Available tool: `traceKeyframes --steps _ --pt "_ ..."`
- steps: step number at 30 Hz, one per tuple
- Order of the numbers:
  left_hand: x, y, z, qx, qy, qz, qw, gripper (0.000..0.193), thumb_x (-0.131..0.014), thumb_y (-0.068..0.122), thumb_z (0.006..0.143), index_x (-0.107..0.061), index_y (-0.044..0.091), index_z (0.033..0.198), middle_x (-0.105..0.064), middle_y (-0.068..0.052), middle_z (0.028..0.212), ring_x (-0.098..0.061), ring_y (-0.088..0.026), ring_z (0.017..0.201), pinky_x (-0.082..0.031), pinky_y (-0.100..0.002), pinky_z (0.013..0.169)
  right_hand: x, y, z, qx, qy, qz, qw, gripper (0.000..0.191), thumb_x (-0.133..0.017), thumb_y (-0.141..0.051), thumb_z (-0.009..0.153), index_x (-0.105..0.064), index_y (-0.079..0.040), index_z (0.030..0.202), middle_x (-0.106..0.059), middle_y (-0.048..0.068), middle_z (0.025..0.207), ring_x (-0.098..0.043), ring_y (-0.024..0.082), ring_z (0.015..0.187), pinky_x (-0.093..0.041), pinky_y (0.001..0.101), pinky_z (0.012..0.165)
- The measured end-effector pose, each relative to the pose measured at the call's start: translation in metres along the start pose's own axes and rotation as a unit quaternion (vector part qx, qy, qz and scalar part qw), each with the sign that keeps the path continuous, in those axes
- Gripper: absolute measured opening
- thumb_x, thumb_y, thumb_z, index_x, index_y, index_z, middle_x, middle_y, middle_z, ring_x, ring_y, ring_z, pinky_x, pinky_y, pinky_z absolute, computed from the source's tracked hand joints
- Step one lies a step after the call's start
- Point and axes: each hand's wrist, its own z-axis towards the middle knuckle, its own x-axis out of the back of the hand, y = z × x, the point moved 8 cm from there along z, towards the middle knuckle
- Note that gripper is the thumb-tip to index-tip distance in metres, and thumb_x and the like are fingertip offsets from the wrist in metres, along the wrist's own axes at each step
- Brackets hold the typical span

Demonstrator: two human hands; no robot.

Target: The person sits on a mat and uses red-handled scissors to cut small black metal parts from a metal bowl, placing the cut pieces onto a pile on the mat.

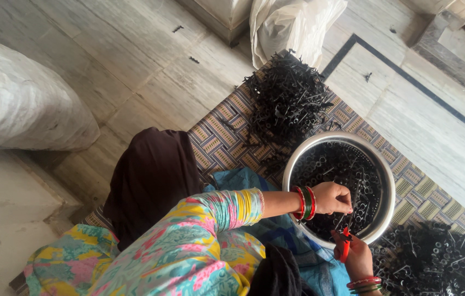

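Left hand [332,198]: we see it pinching a thin black part over the steel bowl [294,164].
Right hand [356,256]: gripping red-handled cutters [345,245] at the bowl's near rim.
Piles: black parts far [287,101] and right [435,260], on the woven mat [216,137].

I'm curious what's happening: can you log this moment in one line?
left hand pinches black part over steel bowl | right hand grips red-handled cutter | parts heap on woven mat
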Motion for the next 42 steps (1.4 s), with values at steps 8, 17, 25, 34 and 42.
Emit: traceKeyframes --steps 8,17,25,34,42 --pt "-0.001 -0.002 0.001 0.005 -0.005 0.008 1.000 0.017 -0.075 0.024 0.089 -0.073 0.007 0.086 -0.078 -0.002 0.083 -0.065 -0.009 0.059 -0.055 -0.026 0.055 0.000 -0.002 -0.001 -0.009 -0.002 0.003 1.000 0.037 -0.070 -0.038 0.091 -0.078 -0.005 0.078 -0.060 0.004 0.052 -0.051 0.013 0.048 -0.038 0.0309 0.051" --pt "0.002 -0.001 0.000 0.006 -0.001 0.004 1.000 0.019 -0.075 0.026 0.089 -0.073 0.007 0.088 -0.078 -0.003 0.085 -0.066 -0.009 0.060 -0.056 -0.026 0.055 0.000 0.000 0.001 -0.003 0.007 -0.001 1.000 0.047 -0.072 -0.040 0.093 -0.070 0.000 0.067 -0.060 0.005 0.052 -0.051 0.013 0.049 -0.039 0.0303 0.052" --pt "0.050 0.021 0.011 0.045 0.042 0.085 0.994 0.023 -0.071 0.034 0.089 -0.070 0.012 0.094 -0.077 -0.001 0.087 -0.067 -0.007 0.057 -0.055 -0.024 0.048 0.003 -0.008 -0.004 -0.019 0.013 -0.013 1.000 0.057 -0.069 -0.046 0.092 -0.066 0.000 0.059 -0.060 0.006 0.052 -0.052 0.014 0.049 -0.040 0.0314 0.054" --pt "0.163 0.052 -0.002 -0.068 0.402 0.086 0.909 0.056 -0.084 0.035 0.081 -0.066 -0.002 0.120 -0.061 -0.018 0.104 -0.067 -0.025 0.080 -0.060 -0.042 0.063 0.005 -0.016 -0.004 0.006 0.023 -0.026 0.999 0.056 -0.069 -0.047 0.091 -0.065 -0.001 0.057 -0.060 0.005 0.051 -0.054 0.015 0.049 -0.042 0.0323 0.054" --pt "0.141 0.034 -0.002 0.025 0.308 0.043 0.950 0.031 -0.076 0.037 0.086 -0.077 0.008 0.095 -0.075 -0.004 0.086 -0.074 -0.017 0.078 -0.059 -0.034 0.073 0.002 -0.016 -0.008 -0.003 0.021 -0.021 1.000 0.056 -0.070 -0.045 0.091 -0.065 -0.001 0.057 -0.059 0.006 0.051 -0.053 0.015 0.048 -0.042 0.0324 0.054"
